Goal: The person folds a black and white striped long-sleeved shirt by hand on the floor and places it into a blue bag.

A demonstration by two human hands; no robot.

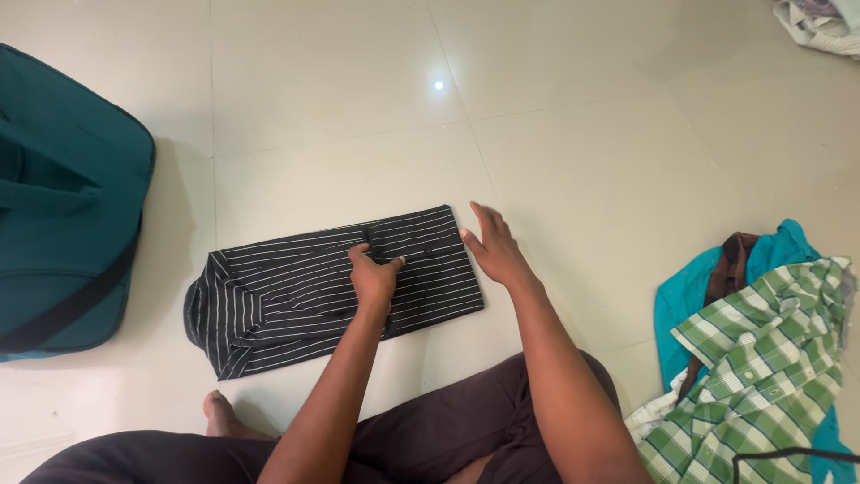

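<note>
A black shirt with thin white stripes (278, 291) lies folded into a long narrow band on the pale tiled floor, collar end to the left. My left hand (374, 274) presses flat on the middle of the shirt, fingers spread. At the shirt's right end my right hand (491, 246) hovers with fingers apart, its edge touching or just off the cloth. Neither hand holds anything.
A teal bag (63, 206) with a dark strap sits at the left. A pile of clothes with a green checked shirt (761, 358) and a turquoise garment (681, 305) lies at the right. More cloth (820, 22) shows at the top right corner. My crossed legs in dark trousers (430, 430) fill the bottom.
</note>
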